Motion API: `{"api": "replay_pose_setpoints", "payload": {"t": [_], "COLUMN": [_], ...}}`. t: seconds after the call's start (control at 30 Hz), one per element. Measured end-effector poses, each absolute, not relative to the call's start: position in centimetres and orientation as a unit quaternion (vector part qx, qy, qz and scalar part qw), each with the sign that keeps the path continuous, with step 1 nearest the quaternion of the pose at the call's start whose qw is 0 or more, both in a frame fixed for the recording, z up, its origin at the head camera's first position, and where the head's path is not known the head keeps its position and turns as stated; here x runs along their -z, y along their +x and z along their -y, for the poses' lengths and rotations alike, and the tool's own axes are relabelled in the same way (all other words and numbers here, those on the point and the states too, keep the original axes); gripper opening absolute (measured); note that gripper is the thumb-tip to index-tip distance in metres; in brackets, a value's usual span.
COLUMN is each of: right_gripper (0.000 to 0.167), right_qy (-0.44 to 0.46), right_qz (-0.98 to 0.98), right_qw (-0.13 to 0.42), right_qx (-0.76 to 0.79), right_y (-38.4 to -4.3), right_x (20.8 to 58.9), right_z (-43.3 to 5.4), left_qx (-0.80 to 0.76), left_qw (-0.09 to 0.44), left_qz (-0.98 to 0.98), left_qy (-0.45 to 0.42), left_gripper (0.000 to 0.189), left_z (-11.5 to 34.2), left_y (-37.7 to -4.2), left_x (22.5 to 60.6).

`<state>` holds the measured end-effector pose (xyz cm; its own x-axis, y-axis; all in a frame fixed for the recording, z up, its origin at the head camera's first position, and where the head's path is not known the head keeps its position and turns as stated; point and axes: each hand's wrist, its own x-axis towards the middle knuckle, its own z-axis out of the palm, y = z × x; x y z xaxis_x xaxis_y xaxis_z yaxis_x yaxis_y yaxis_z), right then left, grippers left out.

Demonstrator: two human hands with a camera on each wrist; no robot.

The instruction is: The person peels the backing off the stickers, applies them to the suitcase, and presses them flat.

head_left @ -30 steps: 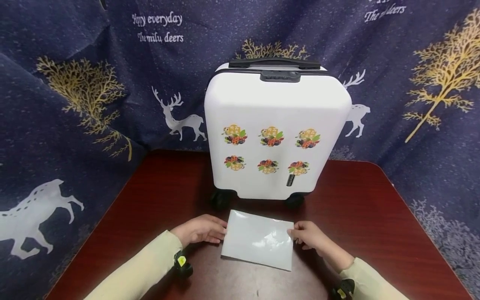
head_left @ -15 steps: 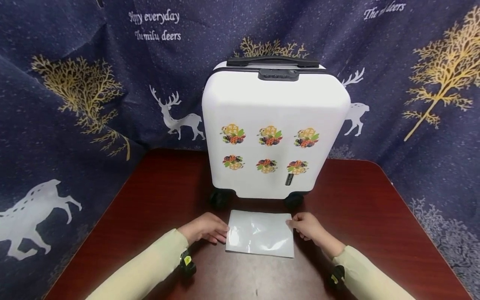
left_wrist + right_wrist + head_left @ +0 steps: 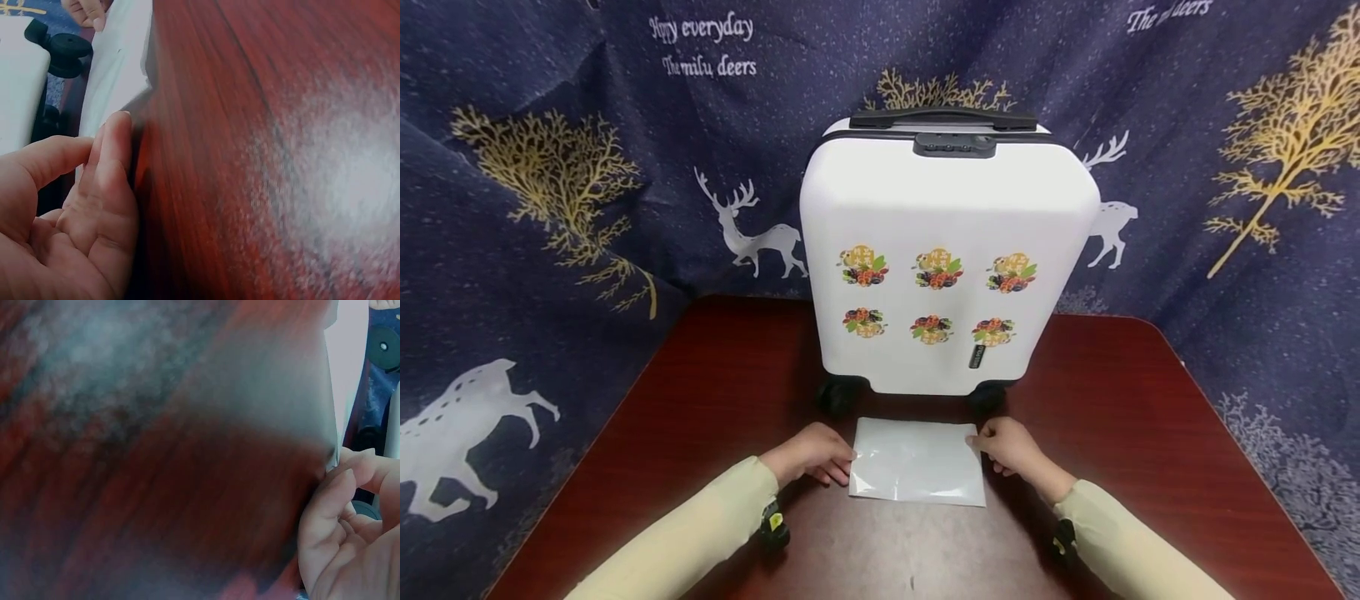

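A glossy white sheet (image 3: 917,462) lies low over the table, just in front of a white suitcase (image 3: 947,200). At its left edge my left hand (image 3: 815,454) pinches it between thumb and fingers, as the left wrist view shows with the sheet (image 3: 119,62) running away from the fingertips. My right hand (image 3: 1011,446) pinches the opposite edge near the far corner. In the right wrist view, thumb and forefinger of the right hand (image 3: 350,512) meet at the sheet's edge (image 3: 347,375). Glare covers parts of the sheet in the head view.
The suitcase stands upright on black wheels (image 3: 841,396), with two rows of fruit stickers (image 3: 937,269) on its front and a black handle (image 3: 943,119) on top. Dark red wood forms the table (image 3: 737,358). Behind hangs a navy cloth (image 3: 760,125) printed with deer and trees.
The sheet has levelled out: its near right corner has swung away from me, so its near edge now runs almost straight across. My right hand has shifted slightly farther from me.
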<state>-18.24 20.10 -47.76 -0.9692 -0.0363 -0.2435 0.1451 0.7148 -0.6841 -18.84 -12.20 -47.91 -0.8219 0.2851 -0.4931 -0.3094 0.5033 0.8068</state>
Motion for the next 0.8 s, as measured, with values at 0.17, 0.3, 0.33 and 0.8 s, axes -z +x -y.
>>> {"api": "replay_pose_setpoints", "payload": {"t": [0.17,0.3,0.33,0.8], "right_gripper": [0.026,0.026,0.027,0.023], "right_qy": [0.031,0.029,0.025,-0.008], "right_qz": [-0.922,-0.923,-0.923,-0.914], "right_qw": [0.121,0.119,0.118,0.103], "right_qx": [0.366,0.366,0.366,0.392], "right_y": [-18.3,-18.5,-18.5,-17.3], "right_x": [48.1,48.3,48.3,47.3], "right_z": [-20.0,-19.9,-19.9,-21.7], "left_qx": [-0.48,-0.467,-0.463,-0.406], "left_qw": [0.288,0.282,0.28,0.232], "left_qz": [-0.829,-0.838,-0.841,-0.883], "left_qy": [0.001,0.001,0.001,0.033], "left_gripper": [0.013,0.012,0.012,0.017], "left_z": [12.1,12.2,12.2,13.2], "left_y": [-18.7,-18.7,-18.7,-17.6], "left_x": [47.9,47.8,47.8,46.8]}}
